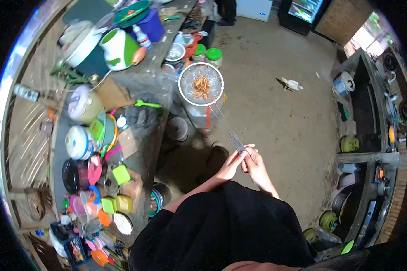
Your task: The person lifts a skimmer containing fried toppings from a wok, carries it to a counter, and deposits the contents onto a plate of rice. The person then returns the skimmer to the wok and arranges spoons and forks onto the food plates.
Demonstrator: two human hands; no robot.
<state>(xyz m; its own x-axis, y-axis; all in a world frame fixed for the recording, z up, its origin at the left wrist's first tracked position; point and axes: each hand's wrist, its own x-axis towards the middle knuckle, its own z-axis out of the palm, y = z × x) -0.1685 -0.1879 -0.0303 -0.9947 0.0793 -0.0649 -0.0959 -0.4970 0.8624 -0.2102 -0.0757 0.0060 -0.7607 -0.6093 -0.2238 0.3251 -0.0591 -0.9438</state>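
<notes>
A round wire strainer (187,92) with a long metal handle is held out in front of the body. Brown, thin fried-looking pieces (201,86) lie in its mesh bowl. My left hand (230,165) is closed around the end of the handle. Beside it, touching, my right hand (255,165) grips the same handle end. Beneath the strainer bowl stands a clear container (199,118) with a red strip on its side. Two jars with green lids (214,54) are just beyond the strainer.
On the left, a long counter (144,135) bears pots, lids, a green spoon (148,104) and small containers. A bucket (160,198) stands near my left side. Shelves (368,157) line the right. A white animal (291,84) is on the floor; a person's legs (226,11) show far ahead.
</notes>
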